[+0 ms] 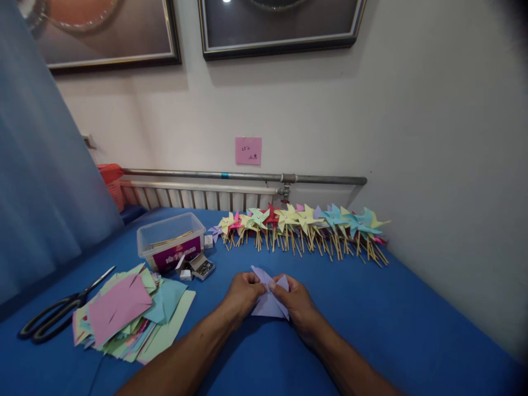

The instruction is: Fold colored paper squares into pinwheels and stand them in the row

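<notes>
A lilac paper pinwheel (269,308), partly folded, is held between my two hands just above the blue table. My left hand (244,297) pinches its left side, thumb toward the middle. On the other side my right hand (297,302) grips the paper, its thumb pressing near the centre where the folded corners meet. Fingertips behind the paper are hidden. Beyond my hands lies a long row of finished paper pinwheels (286,219) on wooden sticks, in yellow, blue, pink, red and lilac.
At left, a pile of cut paper squares (119,311) lies beside black-handled scissors (68,309). A clear plastic tub (171,236) holds sticks, with a small box of metal pins (203,266) before it. Behind the blue table (412,330) are a radiator (198,193) and pipe.
</notes>
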The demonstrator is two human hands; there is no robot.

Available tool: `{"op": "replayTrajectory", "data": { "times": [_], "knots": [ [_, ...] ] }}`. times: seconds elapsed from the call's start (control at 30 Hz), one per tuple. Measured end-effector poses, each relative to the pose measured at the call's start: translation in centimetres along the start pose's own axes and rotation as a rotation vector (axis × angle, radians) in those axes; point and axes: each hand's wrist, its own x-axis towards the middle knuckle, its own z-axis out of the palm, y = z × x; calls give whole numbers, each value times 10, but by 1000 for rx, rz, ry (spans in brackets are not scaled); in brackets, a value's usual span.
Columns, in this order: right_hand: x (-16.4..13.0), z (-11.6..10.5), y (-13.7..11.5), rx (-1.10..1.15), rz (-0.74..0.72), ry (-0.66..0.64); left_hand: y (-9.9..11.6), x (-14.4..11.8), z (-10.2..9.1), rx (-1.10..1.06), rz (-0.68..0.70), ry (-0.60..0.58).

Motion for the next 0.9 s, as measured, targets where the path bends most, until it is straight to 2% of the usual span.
{"op": "replayTrajectory", "data": {
  "times": [0.23, 0.43, 0.57, 0.77, 0.9],
  "knots": [
    [5, -2, 4, -102, -19, 1, 0, 0, -1, -39, 14, -29],
    [3, -1, 2, -151, -7, -1, 5, -2, 2, -39, -1, -4],
    [2, 0, -1, -106, -14, 1, 6, -4, 2, -114, 1, -15],
    [5, -1, 4, -137, -6, 5, 5, -3, 3, 12, -10, 35],
    [4, -4, 0, -69, -37, 13, 7, -1, 0, -27, -14, 41]
  ]
}}
